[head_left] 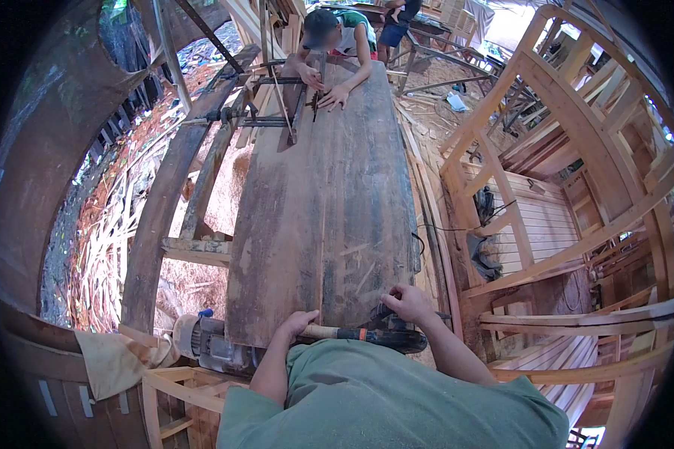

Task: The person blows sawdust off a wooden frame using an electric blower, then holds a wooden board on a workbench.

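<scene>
My left hand (299, 322) is at the near edge of the worn wooden tabletop (277, 247), its fingers curled. Just beside it lies the pale end of a long tool (341, 333) with a black body and an orange band, its kind unclear. My right hand (410, 305) is closed at the near right corner, thumb and fingers pinched together on a small dark piece (380, 310) that I cannot identify. The tool's thick black end (404, 341) lies below that hand, partly covered by my shirt.
Across the tabletop, another person's hands (329, 93) work by a dark metal frame (296, 112). A grey motor (213, 344) is below the near left corner. Wooden chair-like frames (517, 217) stand at right. Wood shavings and strips (112, 247) cover the ground at left.
</scene>
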`<state>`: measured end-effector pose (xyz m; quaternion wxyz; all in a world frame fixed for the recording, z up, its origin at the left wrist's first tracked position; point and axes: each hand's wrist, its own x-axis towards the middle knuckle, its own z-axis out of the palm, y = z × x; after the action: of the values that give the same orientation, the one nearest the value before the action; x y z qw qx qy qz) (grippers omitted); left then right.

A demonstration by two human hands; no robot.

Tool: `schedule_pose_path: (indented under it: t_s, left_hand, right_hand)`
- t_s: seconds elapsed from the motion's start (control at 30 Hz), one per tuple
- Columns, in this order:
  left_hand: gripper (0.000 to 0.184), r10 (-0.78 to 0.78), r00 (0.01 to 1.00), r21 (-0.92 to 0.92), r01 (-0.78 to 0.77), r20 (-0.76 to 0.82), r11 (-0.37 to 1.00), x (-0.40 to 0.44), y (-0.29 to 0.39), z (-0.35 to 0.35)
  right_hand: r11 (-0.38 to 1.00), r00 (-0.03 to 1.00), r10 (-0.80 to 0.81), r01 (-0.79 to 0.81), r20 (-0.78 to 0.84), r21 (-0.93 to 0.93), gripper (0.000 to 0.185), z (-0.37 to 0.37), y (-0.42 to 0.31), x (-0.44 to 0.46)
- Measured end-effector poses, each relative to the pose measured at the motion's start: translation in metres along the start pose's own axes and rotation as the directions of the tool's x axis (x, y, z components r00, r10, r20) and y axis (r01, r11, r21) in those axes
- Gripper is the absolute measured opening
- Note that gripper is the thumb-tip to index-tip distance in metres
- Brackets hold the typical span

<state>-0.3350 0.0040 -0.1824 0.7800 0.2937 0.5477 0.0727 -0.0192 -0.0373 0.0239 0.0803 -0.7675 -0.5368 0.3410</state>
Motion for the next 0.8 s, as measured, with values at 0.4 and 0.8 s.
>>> schedule_pose_path:
  t_s: [0.4, 0.8]
  left_hand:
    - [0.042, -0.022, 1.000, -0.018, 0.022, 0.003, 1.000, -0.008, 0.005, 0.003]
    - [0.040, -0.039, 0.999, -0.052, 0.040, 0.028, 0.998, -0.016, 0.011, 0.006]
  right_hand:
    - [1.000, 1.000, -0.006, 0.006, 0.001, -0.005, 0.051, 0.001, 0.001, 0.001]
    - [1.000, 1.000, -0.012, 0.012, -0.009, -0.005, 0.049, -0.001, -0.002, -0.001]
